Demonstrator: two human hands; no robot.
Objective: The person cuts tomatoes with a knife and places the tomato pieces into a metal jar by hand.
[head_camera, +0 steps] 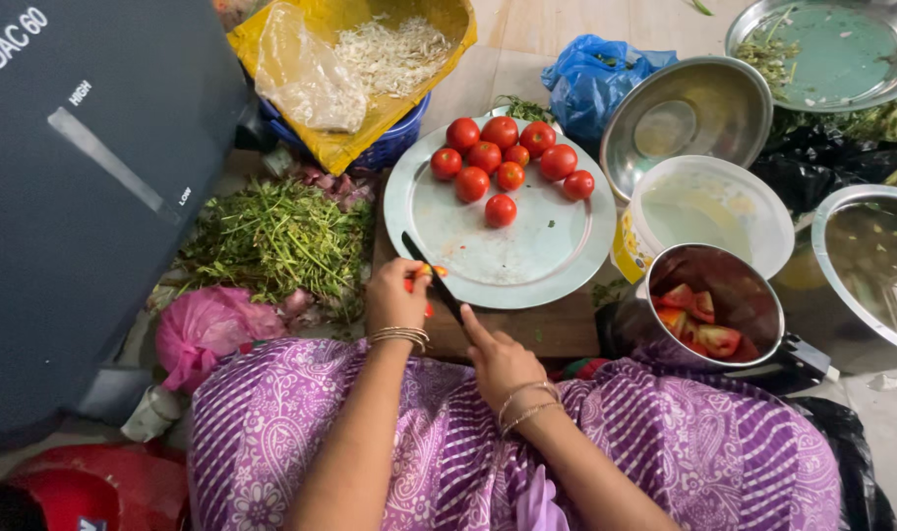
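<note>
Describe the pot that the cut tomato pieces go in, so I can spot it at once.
Start at the round steel plate of whole tomatoes in the middle. Just right of its lower edge, below the white tub, stands a steel pot with a black handle. Only it holds red tomato wedges.

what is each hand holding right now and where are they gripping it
The right hand grips a dark-bladed kitchen knife by its handle, hidden in the palm. The left hand pinches a small red tomato piece at its side with the fingertips.

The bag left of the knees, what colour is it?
Pink: the bag shows in the head view, beside the greens.
</note>
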